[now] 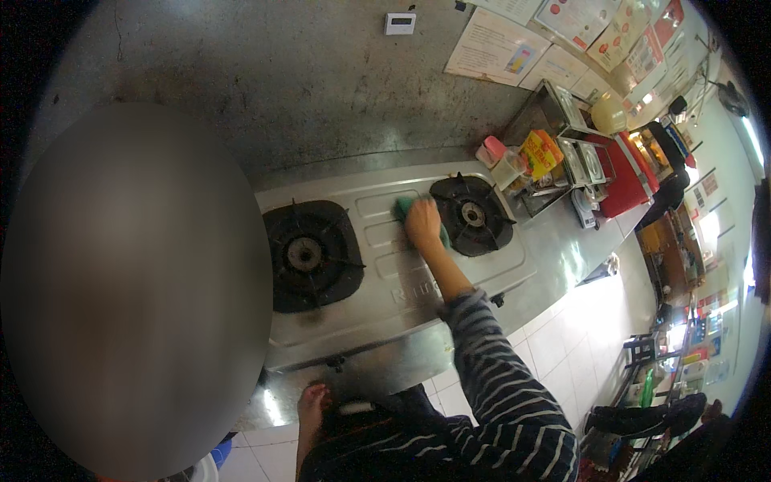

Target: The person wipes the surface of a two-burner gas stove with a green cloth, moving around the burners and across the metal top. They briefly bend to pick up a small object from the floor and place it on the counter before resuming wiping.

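My right hand (423,223) presses a green cloth (405,206) onto the metal top of a two-burner gas stove (385,265), between the burners. The hand is slightly blurred, and parts of the cloth show on both sides of it. Just right of it lies the right burner (473,214) with its black pan support; the left burner (304,254) is farther left. My left hand (314,400) hangs low by the front edge of the counter, near my body, its fingers curled. Whether it holds anything I cannot tell. Reddish marks show on the stained wall behind the stove.
Right of the stove stand a pink container (491,150), a yellow package (541,153), a metal rack (572,159), a scale (583,208) and a red box (626,175). A stool (641,349) stands on the tiled floor. A large blurred oval hides the left side.
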`<state>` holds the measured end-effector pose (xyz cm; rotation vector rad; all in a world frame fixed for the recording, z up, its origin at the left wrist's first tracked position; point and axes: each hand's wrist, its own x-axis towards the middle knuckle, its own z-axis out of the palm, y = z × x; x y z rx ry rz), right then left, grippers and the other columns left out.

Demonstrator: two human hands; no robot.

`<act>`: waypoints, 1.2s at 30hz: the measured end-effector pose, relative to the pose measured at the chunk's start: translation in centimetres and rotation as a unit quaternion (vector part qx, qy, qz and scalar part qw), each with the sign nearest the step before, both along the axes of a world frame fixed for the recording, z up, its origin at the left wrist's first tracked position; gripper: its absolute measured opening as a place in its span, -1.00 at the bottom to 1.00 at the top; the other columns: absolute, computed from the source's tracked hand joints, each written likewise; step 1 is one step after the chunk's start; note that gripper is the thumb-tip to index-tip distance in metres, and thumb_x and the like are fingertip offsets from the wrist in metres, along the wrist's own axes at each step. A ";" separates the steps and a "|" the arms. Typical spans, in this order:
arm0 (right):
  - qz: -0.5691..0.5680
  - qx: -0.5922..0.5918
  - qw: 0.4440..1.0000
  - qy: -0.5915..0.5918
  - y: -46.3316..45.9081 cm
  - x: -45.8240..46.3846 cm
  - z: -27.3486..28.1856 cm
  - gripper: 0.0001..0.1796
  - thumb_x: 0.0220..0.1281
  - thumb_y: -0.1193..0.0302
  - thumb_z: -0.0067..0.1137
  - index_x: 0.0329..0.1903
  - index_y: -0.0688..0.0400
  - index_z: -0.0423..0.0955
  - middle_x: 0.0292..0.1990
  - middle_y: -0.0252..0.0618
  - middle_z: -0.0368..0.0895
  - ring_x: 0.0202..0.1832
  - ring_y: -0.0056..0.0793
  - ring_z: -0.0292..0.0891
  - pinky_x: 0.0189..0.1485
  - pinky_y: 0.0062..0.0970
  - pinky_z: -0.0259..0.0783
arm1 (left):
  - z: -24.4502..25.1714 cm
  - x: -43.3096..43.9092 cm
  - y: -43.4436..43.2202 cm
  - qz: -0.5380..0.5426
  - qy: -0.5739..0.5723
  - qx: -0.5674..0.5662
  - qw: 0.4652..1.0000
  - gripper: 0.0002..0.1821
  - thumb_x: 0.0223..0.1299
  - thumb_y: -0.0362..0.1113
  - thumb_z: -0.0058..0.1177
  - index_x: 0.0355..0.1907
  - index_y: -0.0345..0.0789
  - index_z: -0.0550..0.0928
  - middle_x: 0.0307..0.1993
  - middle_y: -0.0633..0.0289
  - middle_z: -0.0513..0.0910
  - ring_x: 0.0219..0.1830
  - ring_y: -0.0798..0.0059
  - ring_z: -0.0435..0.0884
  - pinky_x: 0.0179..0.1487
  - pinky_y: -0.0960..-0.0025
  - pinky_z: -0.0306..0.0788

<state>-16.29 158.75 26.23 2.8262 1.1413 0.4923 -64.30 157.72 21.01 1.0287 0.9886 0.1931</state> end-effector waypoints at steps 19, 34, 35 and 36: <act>0.001 0.166 0.986 0.037 1.8 -1.9 0.9 -0.63 -0.03 0.47 -0.11 -0.09 0.30 0.37 -0.02 -0.06 0.40 -0.05 -0.12 0.31 0.01 -0.27 0.27 | 0.0 -1.1 0.3 -0.027 0.009 0.034 0.999 -0.76 0.18 -0.29 -0.10 -0.13 -0.34 0.45 -0.23 0.20 0.54 -0.31 0.50 0.52 -0.24 0.48 0.39; 0.203 0.143 0.956 0.154 8.5 -0.7 1.0 -0.53 -0.09 0.62 -0.08 0.01 0.19 0.35 0.04 -0.08 0.37 0.08 -0.11 0.25 0.16 -0.32 0.18 | -1.0 -1.7 -0.5 0.041 0.030 -0.032 0.998 -0.77 0.15 -0.33 -0.08 -0.13 -0.33 0.45 -0.26 0.21 0.54 -0.32 0.49 0.51 -0.24 0.47 0.40; 0.244 0.123 0.946 0.173 8.9 -1.5 1.7 -0.52 -0.09 0.62 -0.09 0.02 0.18 0.35 0.06 -0.09 0.36 0.09 -0.11 0.24 0.17 -0.32 0.17 | -0.6 -1.9 -0.5 0.040 0.039 -0.032 0.998 -0.77 0.15 -0.33 -0.07 -0.14 -0.33 0.45 -0.26 0.21 0.54 -0.31 0.48 0.52 -0.23 0.46 0.41; 0.283 0.100 0.935 0.187 8.9 -2.3 3.2 -0.52 -0.09 0.63 -0.09 0.02 0.17 0.34 0.07 -0.09 0.34 0.11 -0.12 0.23 0.18 -0.32 0.16 | -0.4 -1.7 -0.6 0.037 0.044 -0.034 0.998 -0.78 0.15 -0.33 -0.07 -0.14 -0.33 0.46 -0.26 0.21 0.54 -0.30 0.48 0.52 -0.21 0.45 0.42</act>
